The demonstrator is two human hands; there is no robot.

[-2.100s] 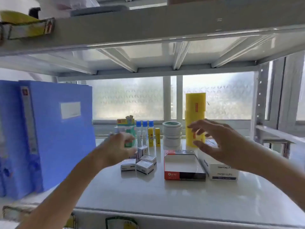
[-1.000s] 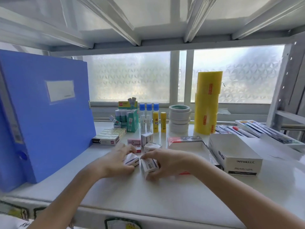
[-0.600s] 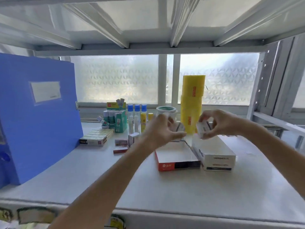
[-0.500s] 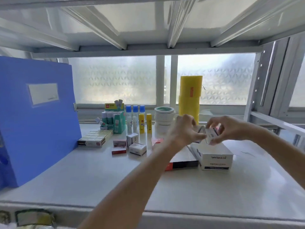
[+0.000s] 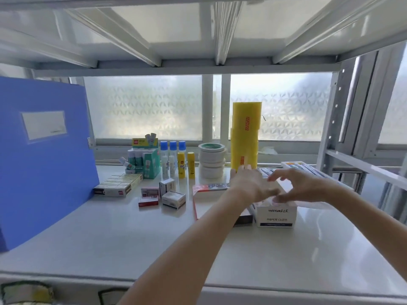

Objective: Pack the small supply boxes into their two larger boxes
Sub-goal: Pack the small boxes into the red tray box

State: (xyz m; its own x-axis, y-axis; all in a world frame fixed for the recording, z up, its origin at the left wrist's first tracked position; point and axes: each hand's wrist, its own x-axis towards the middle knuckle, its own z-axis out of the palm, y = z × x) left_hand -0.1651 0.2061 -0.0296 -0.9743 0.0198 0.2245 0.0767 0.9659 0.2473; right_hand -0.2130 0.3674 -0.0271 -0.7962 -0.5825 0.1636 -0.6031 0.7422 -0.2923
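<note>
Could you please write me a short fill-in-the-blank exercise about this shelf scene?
1. Both hands are over the white box printed PAPER ____.
2. The tall roll by the window is ____.
3. The big folder at the left is ____.
4. The tape rolls stand between the glue sticks and the ____ roll.

Missing words: CLIPS; yellow; blue; yellow

white paper-clip box (image 5: 275, 216): right, open | red-edged box (image 5: 208, 194): open, beside it | small boxes (image 5: 161, 194): loose, left
</note>
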